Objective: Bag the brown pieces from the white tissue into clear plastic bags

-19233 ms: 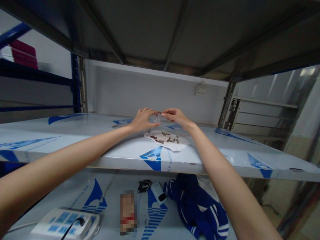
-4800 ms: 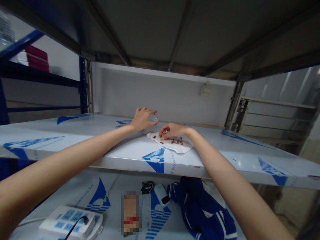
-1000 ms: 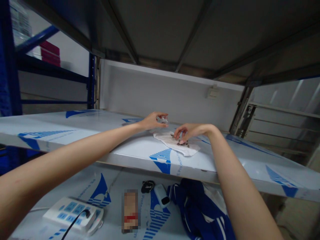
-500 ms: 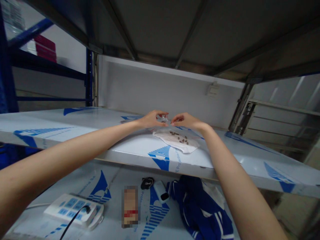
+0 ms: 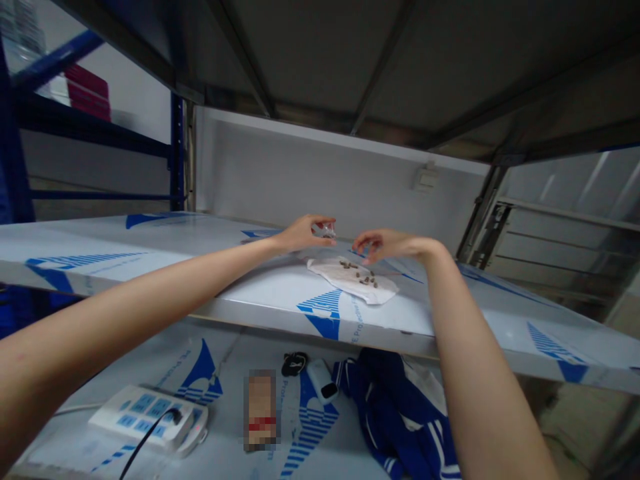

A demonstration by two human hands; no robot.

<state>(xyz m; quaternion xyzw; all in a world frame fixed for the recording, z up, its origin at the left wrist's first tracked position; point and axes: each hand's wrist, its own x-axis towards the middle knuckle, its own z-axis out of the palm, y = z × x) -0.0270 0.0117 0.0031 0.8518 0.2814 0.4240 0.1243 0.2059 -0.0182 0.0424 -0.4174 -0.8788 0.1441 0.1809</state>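
Several stubby brown pieces (image 5: pixel 369 281) dot a white sheet (image 5: pixel 327 270) near the smooth shelf edge (image 5: pixel 270 313) — left hand (image 5: pixel 301 233) curled round a clear container (image 5: pixel 328 231), right hand (image 5: pixel 384 245) half-open, seemingly empty.

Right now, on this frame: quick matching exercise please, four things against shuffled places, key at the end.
1. clear container
2. brown pieces
3. power strip
4. striped blue garment

A. lower shelf, at the right of the picture
B. on the white sheet
C. lower shelf, at the left of the picture
D. in the left hand

Pairs: 1-D, 2-B, 3-C, 4-A
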